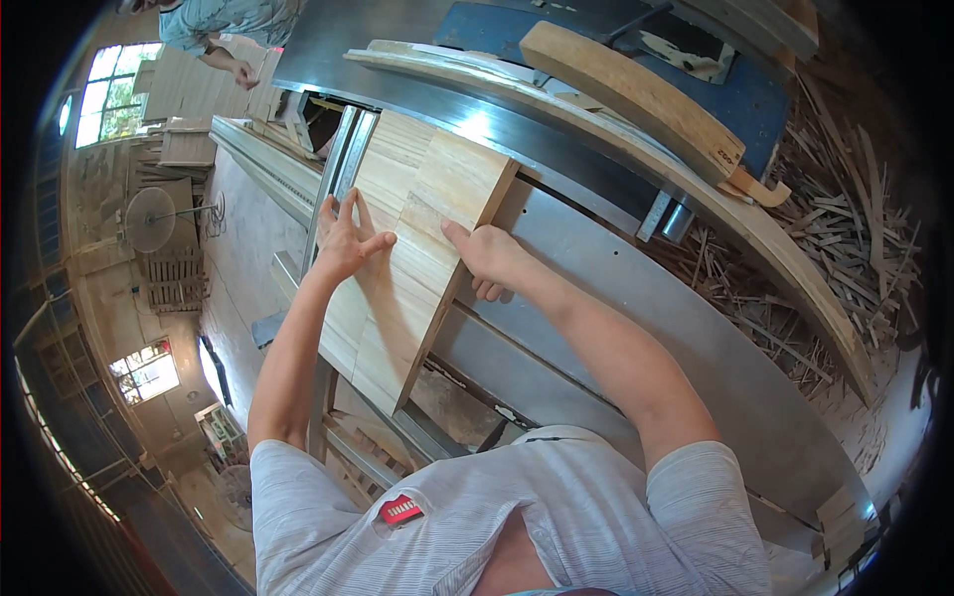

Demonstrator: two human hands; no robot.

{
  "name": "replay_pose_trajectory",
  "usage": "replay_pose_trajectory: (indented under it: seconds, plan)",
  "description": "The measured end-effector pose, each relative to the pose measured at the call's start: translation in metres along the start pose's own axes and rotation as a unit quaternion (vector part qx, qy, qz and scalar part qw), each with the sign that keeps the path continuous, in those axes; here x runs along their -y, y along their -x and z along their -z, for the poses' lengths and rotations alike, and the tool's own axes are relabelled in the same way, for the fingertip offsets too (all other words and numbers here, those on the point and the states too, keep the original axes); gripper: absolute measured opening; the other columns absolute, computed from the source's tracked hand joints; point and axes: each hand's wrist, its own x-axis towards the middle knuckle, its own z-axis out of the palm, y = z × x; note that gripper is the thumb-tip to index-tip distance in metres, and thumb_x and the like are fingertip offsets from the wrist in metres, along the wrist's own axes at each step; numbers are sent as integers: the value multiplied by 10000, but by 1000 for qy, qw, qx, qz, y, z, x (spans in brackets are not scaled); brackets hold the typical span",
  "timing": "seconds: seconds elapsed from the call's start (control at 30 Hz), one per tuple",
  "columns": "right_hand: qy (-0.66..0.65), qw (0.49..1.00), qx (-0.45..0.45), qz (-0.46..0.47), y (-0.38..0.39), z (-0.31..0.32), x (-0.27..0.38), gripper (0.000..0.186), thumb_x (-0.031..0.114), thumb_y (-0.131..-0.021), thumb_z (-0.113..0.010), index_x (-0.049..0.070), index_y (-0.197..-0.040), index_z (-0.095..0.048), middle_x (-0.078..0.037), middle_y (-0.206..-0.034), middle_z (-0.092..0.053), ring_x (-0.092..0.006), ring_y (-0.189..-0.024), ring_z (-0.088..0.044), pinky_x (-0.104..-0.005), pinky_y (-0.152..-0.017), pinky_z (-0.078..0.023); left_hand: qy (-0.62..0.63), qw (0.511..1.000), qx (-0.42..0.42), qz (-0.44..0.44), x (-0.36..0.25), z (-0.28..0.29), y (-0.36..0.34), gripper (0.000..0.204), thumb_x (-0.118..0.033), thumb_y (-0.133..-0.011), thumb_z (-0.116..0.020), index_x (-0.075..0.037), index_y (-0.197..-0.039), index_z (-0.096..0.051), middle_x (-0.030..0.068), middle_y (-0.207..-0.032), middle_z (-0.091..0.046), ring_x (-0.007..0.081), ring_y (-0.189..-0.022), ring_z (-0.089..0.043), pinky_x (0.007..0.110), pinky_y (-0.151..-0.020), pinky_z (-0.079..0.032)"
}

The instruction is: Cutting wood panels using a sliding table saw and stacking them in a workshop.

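Note:
A pale wooden panel (pixel 393 298), with seams between its strips, lies on the metal saw table (pixel 616 308) in front of me. Along its left side runs a shiny metal fence rail (pixel 348 154). Over the panel's left edge, my left hand (pixel 345 243) has its fingers spread, with fingertips near the rail and the thumb reaching over the wood. At the right edge, my right hand (pixel 487 258) has its thumb on the top face and its fingers curled down beside the edge, gripping the panel.
A long curved wooden guard (pixel 636 129) spans the table's far right, with a wooden push handle (pixel 636 94) on it. Wood offcuts (pixel 845 228) pile up beyond. At the upper left stands another person (pixel 229 30). A round fan (pixel 151 219) is at the left.

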Motion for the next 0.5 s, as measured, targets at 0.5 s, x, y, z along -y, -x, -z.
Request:
replay_pose_trajectory:
  seconds: [0.5]
  plan:
    - [-16, 999, -43, -19, -65, -72, 79, 938, 702, -981, -333, -185, -1043, -631, -277, -849, -708, -350, -686, -736, -439, -567, -608, -27, 999, -12, 22, 100, 17, -50, 1173, -686, -671, -850, -184, -1599, -338, 285, -1615, -223, 472, -1506, -234, 557, -1209, -254]
